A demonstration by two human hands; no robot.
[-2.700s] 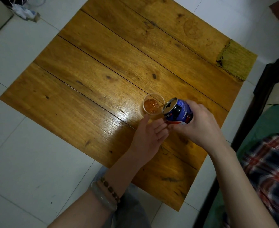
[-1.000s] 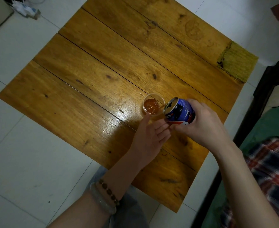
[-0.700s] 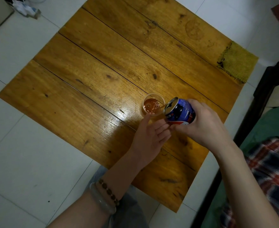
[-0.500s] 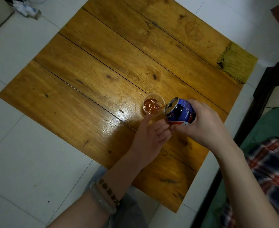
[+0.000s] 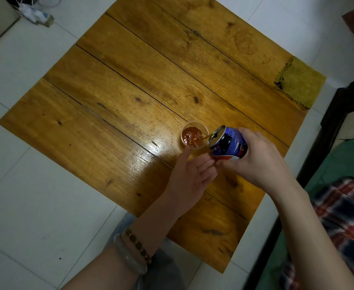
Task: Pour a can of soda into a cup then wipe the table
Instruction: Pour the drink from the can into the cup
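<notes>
On the counter, near-right part: the cup [image 5: 194, 137] stands upright on the counter [image 5: 130, 101], part filled with brown soda.
Right hand [image 5: 257, 162]: your fingers wrap the body of the can [image 5: 228, 144], gripping it fully.
Left hand [image 5: 189, 174]: thumb and fingers close on the cup's lower wall, bracing it.
Key relation: the can's long axis lies near level and runs leftward from your right hand. Its mouth sits just beside the cup's right rim, and a thin stream [image 5: 205, 137] bridges the gap.
Step (judged): pour under way, wipe not begun.
Cloth [image 5: 299, 82]: yellow-green, at the far right corner, well apart from both hands. The right hand is nearer.
Room: bare wood lies left of and beyond the cup. The counter's right edge is close beneath your right forearm.
Risk (judged): tip further and the stream may overshoot the rim.
</notes>
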